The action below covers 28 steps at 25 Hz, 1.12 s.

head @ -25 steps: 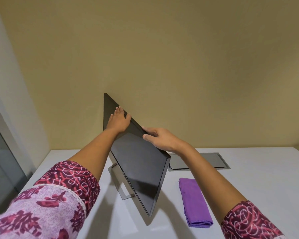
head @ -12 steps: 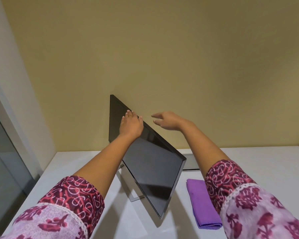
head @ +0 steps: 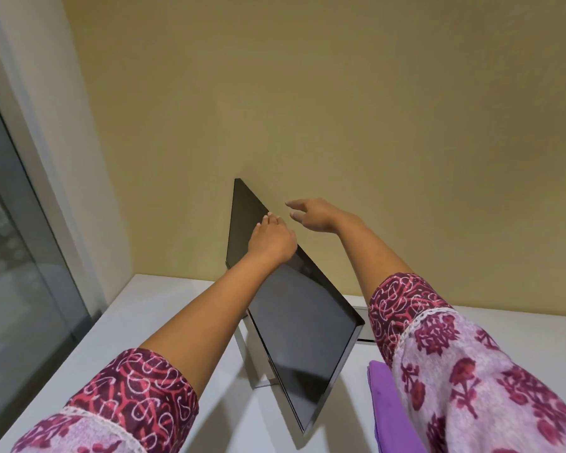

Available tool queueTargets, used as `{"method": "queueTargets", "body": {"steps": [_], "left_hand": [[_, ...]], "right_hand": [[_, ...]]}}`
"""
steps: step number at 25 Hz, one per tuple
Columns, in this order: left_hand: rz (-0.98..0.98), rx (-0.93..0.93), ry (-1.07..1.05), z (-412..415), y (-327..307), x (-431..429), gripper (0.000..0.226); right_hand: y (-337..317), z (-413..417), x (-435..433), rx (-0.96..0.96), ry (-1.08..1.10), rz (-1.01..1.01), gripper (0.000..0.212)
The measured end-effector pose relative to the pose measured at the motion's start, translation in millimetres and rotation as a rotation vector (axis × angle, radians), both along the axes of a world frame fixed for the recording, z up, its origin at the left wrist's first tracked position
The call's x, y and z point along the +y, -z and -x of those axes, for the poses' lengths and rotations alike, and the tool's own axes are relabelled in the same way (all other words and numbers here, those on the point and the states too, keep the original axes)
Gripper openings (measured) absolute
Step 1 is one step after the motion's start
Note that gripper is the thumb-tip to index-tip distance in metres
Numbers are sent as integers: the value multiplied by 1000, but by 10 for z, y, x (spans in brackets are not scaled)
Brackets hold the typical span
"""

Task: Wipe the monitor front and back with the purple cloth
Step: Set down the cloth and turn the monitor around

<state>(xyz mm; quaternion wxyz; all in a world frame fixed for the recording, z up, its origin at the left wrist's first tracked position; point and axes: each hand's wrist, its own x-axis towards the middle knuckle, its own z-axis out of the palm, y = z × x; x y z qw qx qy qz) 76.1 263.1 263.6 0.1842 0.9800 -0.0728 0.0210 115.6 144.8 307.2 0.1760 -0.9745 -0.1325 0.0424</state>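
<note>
A thin black monitor (head: 303,325) stands on its metal stand on the white table, turned at an angle with its dark screen facing me. My left hand (head: 273,239) grips the monitor's top edge, fingers curled over it. My right hand (head: 311,213) hovers in the air just right of the top edge, fingers loosely spread, holding nothing and not touching the monitor. The folded purple cloth (head: 386,407) lies on the table to the right of the monitor, mostly hidden by my right sleeve.
The white table (head: 144,325) meets a yellow wall (head: 340,109) just behind the monitor. A glass window with a grey frame (head: 20,256) runs along the left. A grey recessed panel (head: 363,335) sits in the table behind the monitor.
My right hand let go of the monitor's top edge a second ago and lifted away to the right. My left hand kept its grip. The view shifted left.
</note>
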Motion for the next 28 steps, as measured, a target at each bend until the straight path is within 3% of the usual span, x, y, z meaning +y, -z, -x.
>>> {"method": "queueTargets", "body": {"steps": [12,19,24,28], "left_hand": [[244,164,-212,450,21,-318,61],[148,84,-236,573,-36,-396,63],[72,39,-282,674,-70,-446,54],[-18,55,-278,752,-118,-390,53]], "right_hand": [[95,-376,335,51,-218,-4,45],[191,-358,393,28,-199,-88,51],[151,-296,430,-53,-177,-8,44],[199,-280,456,-96,-129,10,18]]}}
